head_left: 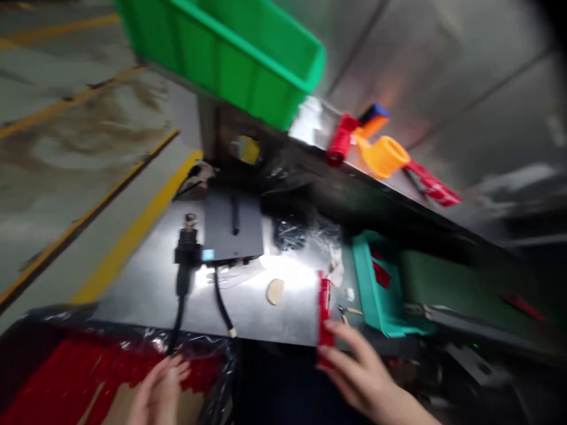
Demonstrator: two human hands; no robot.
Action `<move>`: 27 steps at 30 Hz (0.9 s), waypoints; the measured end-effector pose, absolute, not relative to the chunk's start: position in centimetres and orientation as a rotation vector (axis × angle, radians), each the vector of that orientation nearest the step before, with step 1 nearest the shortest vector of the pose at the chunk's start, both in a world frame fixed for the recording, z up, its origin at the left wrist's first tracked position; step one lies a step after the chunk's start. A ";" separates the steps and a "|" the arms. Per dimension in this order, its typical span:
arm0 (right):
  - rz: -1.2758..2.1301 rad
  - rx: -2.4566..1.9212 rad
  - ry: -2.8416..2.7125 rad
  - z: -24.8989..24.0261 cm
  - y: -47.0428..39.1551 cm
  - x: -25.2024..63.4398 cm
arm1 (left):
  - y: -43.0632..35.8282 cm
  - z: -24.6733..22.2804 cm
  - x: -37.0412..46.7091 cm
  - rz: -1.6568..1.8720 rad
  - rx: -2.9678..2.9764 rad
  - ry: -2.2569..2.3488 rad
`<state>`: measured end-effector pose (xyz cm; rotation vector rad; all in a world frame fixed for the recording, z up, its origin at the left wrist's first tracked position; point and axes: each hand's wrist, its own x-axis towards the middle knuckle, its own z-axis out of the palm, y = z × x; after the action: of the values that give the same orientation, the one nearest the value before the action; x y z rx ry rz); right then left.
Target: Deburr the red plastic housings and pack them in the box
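My right hand [361,369] grips the lower end of a long, narrow red plastic part [325,295], fingers on its side. The part stands roughly upright in view, over the front edge of the metal table [146,277]. My left hand [162,383] is at the lower left, over the box of red parts [53,378] lined with clear plastic. Its fingers are curled together; whether anything is between them is hidden. Just above these fingers a black cable runs down from a black plug-like device [188,254]. Motion blurs both hands.
A dark flat box [234,227] with a second cable and a round beige piece [275,291] lie on the table. To the right stands a teal bin [370,289]. A shelf above carries a green crate [230,59], an orange tape dispenser [384,156] and a red roll [341,140].
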<state>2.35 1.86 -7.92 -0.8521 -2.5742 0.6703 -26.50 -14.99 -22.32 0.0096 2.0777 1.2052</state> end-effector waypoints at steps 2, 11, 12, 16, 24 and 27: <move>0.674 -0.653 -2.692 -7.5 0.8 1.4 | -10.3 -17.8 -20.7 1.383 -0.046 1.421; 0.730 -1.263 -2.202 -14.4 8.0 13.1 | -1.8 -11.5 -8.4 1.101 -0.038 1.282; 0.712 -1.407 -2.106 -16.3 10.2 15.0 | -1.6 -11.1 -7.3 1.057 0.016 1.283; 0.787 -1.746 -1.836 -22.9 19.2 18.5 | -0.1 -8.5 -1.5 0.941 0.228 1.353; 1.164 -1.668 -1.577 -20.4 18.8 19.1 | 2.9 -3.6 6.3 1.020 0.295 1.521; 1.266 -1.450 -1.487 -14.0 15.0 21.7 | 3.5 -2.0 6.5 0.949 0.386 1.472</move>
<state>21.70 14.97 -13.97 -1.4500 -1.4865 1.2665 6.51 3.52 -1.99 0.3855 1.4716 0.9488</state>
